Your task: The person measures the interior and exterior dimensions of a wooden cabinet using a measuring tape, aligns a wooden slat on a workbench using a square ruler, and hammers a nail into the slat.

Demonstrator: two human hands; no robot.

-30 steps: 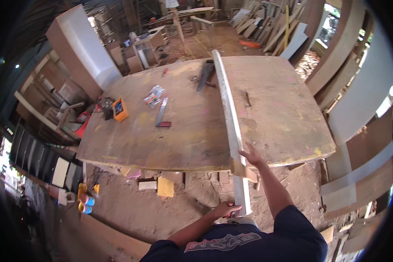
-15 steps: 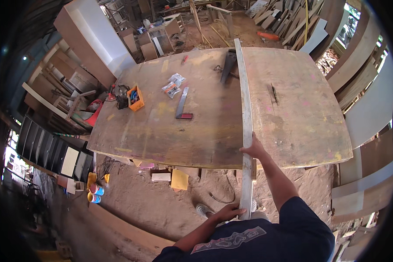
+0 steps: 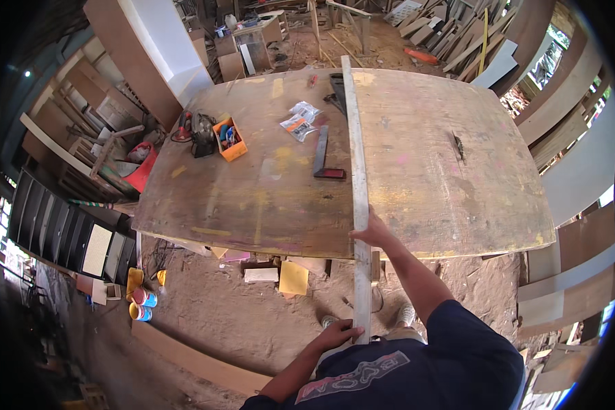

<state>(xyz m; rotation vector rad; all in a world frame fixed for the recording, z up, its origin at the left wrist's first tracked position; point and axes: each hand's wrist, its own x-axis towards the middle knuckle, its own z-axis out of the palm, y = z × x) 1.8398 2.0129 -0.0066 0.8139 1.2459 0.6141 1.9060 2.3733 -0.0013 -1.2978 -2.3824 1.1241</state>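
Note:
A long, narrow, whitish-grey wooden strip (image 3: 357,157) runs from my waist across the near edge of the worktable (image 3: 444,198) to its far side. My right hand (image 3: 372,231) grips the strip near that edge. Lower down, my left hand (image 3: 340,333) is closed at the strip's near end, its thumb against the side. Just left of the strip lies a try square (image 3: 320,154) with a metal blade and a dark red stock (image 3: 333,173). Beyond that is a dark handsaw (image 3: 336,92), partly hidden by the strip.
Left on the tabletop are plastic packets (image 3: 299,123), an orange box of small items (image 3: 231,147) and a dark power tool (image 3: 203,133). A tall cabinet carcass (image 3: 133,61) stands behind. Offcuts (image 3: 261,275), paint tins (image 3: 143,298) and a plank (image 3: 191,355) lie on the ground.
The strip has shifted left over the table, close beside the try square and over part of the saw. Both hands keep their hold. My view has turned slightly left.

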